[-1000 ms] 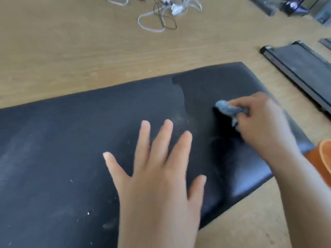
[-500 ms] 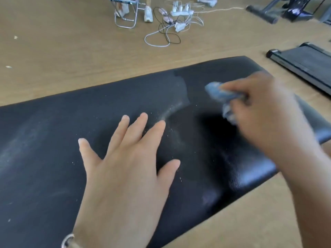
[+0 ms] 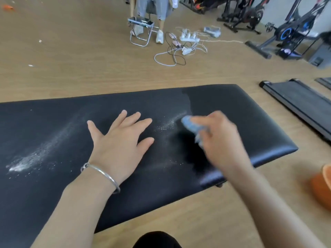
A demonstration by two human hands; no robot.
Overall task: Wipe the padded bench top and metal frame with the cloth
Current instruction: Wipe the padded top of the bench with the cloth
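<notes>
Cloth (image 3: 190, 124) shifts left, reaching dust streak (image 3: 166, 125); right hand (image 3: 221, 140) clutches it, blurred. Left hand (image 3: 121, 140) flat, fingers spread, on bench top (image 3: 250, 119).

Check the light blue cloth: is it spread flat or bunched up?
Bunched up: the light blue cloth is wadded, gripped by the right hand, one end showing.

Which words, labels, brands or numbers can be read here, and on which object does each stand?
No text can be read anywhere.
Blue exercise bike: marks on the frame, too small and blurred to read.
Power strips: too small to show any label.
Padded bench top, cloth: no writing visible.
</notes>
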